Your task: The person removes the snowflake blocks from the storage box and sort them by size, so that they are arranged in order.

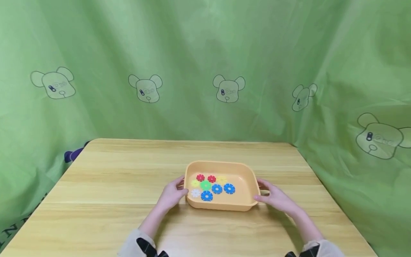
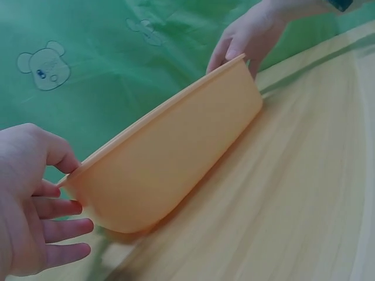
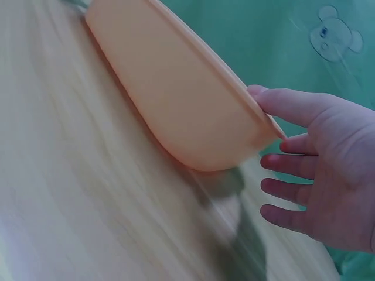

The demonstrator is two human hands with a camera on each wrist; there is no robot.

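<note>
A peach-coloured plastic basin (image 1: 242,200) is held level between both hands near the middle of the table; whether its base touches the wood is hard to tell. My left hand (image 1: 172,194) pinches its left end, thumb over the rim and fingers below, as the left wrist view also shows. At the opposite end my right hand (image 1: 277,197) grips the rim between thumb and index finger, the other fingers spread underneath. Inside lie several slotted plastic discs: three blue discs (image 1: 217,189), two red discs (image 1: 200,177), yellow ones (image 1: 221,179), a green disc (image 1: 206,185) and a white disc (image 1: 195,193).
The light wooden table (image 1: 112,178) extends around the basin on all sides. Behind and beside it hangs a green curtain (image 1: 192,117) printed with bear heads. A purple object (image 1: 74,155) pokes out past the table's left edge.
</note>
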